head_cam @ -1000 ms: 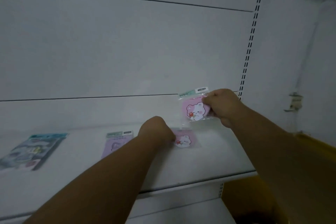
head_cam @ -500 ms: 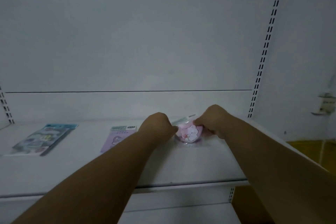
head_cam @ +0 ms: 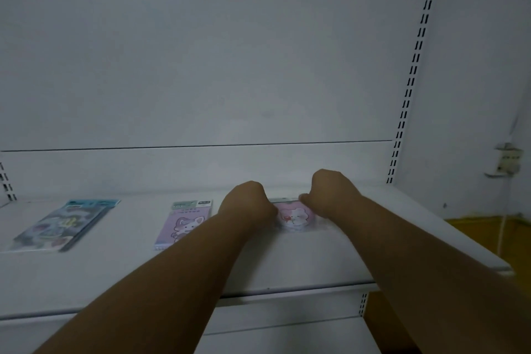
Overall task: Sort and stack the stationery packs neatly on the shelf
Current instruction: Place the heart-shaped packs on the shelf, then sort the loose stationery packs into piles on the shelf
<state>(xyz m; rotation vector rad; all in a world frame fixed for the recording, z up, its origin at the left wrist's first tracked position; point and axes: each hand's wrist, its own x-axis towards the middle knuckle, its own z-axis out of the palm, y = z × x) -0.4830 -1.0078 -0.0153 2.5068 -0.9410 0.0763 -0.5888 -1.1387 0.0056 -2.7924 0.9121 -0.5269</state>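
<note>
A pink bear pack lies flat on the white shelf, right of centre. My left hand rests against its left edge with fingers curled. My right hand pinches its top right corner near the green header strip. I cannot see whether another pack lies under it. A purple bunny pack lies flat to the left, partly covered by my left forearm. A larger blue pack lies at the far left.
The shelf's back panel rises behind the packs, with a slotted upright at the right. A wall fitting sticks out further right. A yellow floor or surface shows below the shelf's right end.
My right hand brought the pink bear pack down from the air onto the shelf where another pink pack lay. Both hands now sit at its edges. The view shifted slightly.
</note>
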